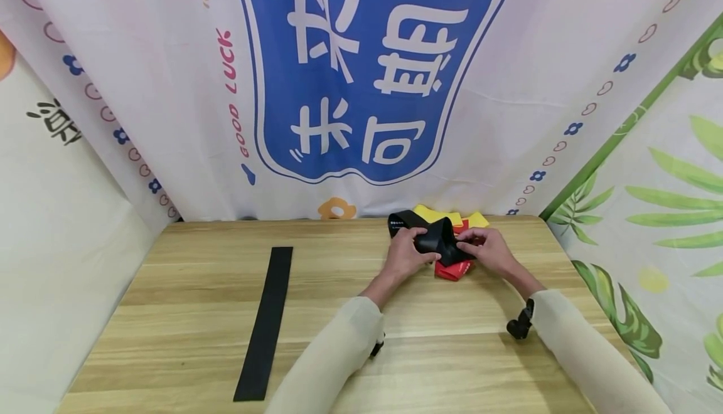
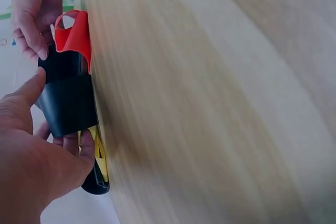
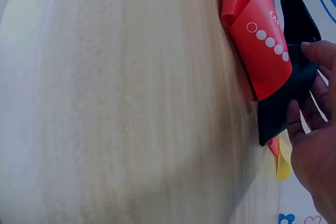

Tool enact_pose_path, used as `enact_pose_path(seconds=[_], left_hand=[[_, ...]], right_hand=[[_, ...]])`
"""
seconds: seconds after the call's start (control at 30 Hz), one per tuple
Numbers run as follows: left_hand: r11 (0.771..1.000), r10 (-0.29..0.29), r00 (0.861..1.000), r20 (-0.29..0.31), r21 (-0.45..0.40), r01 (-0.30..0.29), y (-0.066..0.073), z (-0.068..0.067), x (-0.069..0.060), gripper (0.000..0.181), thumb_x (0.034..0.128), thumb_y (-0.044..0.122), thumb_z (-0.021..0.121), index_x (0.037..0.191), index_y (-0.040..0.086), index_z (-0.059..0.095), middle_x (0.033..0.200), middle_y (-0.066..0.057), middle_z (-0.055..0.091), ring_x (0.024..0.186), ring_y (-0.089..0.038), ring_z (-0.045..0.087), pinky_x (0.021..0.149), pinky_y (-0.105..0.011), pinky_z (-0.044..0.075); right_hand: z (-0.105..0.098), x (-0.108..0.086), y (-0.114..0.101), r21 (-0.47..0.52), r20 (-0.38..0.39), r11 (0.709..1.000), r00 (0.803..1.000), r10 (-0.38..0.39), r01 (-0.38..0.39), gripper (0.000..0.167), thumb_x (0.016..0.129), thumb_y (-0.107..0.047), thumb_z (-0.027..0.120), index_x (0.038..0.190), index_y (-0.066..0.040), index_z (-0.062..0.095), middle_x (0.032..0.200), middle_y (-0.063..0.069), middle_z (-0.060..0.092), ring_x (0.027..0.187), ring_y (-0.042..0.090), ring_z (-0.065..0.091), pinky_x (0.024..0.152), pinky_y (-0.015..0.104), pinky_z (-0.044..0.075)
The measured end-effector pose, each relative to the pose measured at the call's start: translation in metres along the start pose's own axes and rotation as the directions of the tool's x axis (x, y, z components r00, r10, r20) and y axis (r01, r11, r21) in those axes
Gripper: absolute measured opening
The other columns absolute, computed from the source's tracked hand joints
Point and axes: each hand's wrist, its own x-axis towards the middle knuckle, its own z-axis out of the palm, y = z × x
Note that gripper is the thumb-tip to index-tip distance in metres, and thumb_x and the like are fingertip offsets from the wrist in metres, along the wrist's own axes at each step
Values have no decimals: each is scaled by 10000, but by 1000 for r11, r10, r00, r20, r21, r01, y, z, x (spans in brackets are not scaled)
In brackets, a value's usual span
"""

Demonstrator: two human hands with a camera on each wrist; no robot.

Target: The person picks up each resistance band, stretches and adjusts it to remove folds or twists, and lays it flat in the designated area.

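At the back right of the table, a wide black resistance band (image 1: 435,237) stands up in a loop. My left hand (image 1: 402,256) pinches its near side between thumb and fingers, also visible in the left wrist view, where the band (image 2: 68,106) bulges outward. On the band's other end, my right hand (image 1: 492,251) grips with thumb and fingertips. A red resistance band (image 3: 262,51) with white dots and partly hidden lettering lies curled against the black one. Beneath and behind them is a yellow band (image 1: 437,215), largely covered.
A long black flat strip (image 1: 264,326) lies on the left half of the wooden table (image 1: 186,288). Behind the table hangs a printed curtain (image 1: 361,88), close to the bands. A leaf-patterned cloth (image 1: 666,213) hangs on the right.
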Motion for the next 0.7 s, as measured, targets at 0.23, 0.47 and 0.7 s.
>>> enact_pose_path(seconds=[0.23, 0.47, 0.7], left_hand=[[998, -58, 998, -14, 37, 59, 1, 1, -3, 615, 862, 244, 911, 1392, 54, 665, 1355, -181, 627, 1252, -316, 602, 1131, -448, 476], [998, -33, 999, -22, 54, 34, -5, -2, -3, 592, 871, 209, 890, 1396, 61, 660, 1325, -180, 646, 1222, -328, 624, 1072, -453, 510], [998, -8, 1000, -18, 63, 9, -5, -7, -4, 561, 893, 216, 861, 1395, 59, 665, 1326, -176, 668, 1237, -329, 629, 1087, -447, 506]], right_hand=[[2, -3, 1, 51, 14, 999, 1000, 17, -17, 184, 967, -72, 777, 1134, 4, 773, 1192, 203, 744, 972, 189, 644, 819, 168, 523], [-1, -7, 8, 36, -2, 999, 1000, 16, -16, 260, 958, 0, 757, 1216, 24, 733, 1224, 243, 710, 1054, 271, 668, 844, 138, 533], [-5, -11, 18, -56, -27, 998, 999, 17, -18, 395, 929, 50, 766, 1315, 27, 686, 1204, 255, 703, 1090, 391, 669, 881, 275, 582]])
